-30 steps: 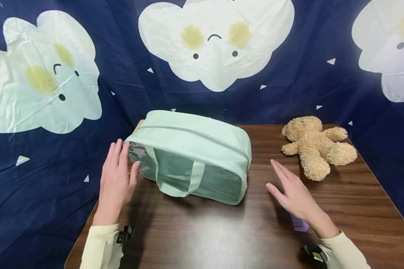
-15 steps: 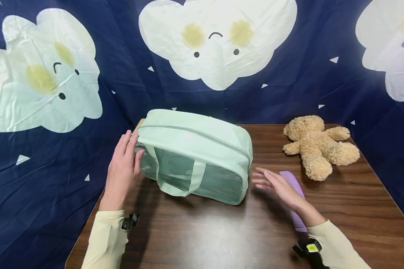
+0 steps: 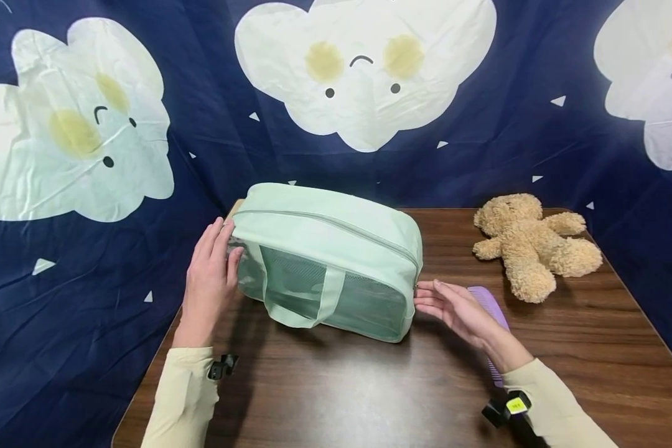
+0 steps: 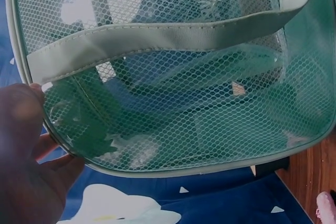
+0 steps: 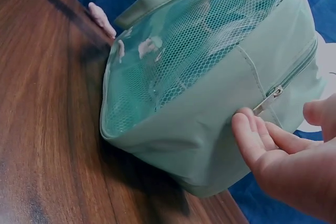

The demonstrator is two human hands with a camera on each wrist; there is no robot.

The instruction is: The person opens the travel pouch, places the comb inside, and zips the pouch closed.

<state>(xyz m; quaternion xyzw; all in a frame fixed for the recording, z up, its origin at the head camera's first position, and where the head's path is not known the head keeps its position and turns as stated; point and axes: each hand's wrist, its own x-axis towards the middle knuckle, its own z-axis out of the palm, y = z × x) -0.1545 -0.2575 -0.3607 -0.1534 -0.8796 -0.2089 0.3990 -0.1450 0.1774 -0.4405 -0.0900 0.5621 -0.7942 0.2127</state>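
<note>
A mint green zip bag (image 3: 327,214) with a clear mesh front and a strap handle (image 3: 329,292) stands upright on the table. My left hand (image 3: 208,274) rests against its left end, fingers fairly straight and thumb by the front edge. At the right end is my right hand (image 3: 459,311), its fingertips touching the bag beside the metal zipper pull (image 5: 275,92). In the right wrist view the thumb stands apart from those fingers, and the pull hangs at the closed zipper's end.
On the brown wooden table (image 3: 336,404), a purple comb (image 3: 488,305) lies partly hidden behind my right forearm. A tan teddy bear (image 3: 529,242) lies at the back right. A dark blue cloth (image 3: 213,168) with cloud prints hangs around the table.
My right hand has moved left from above the comb to the bag's right end, uncovering most of the comb. The left hand has shifted slightly right, onto the bag's left end.
</note>
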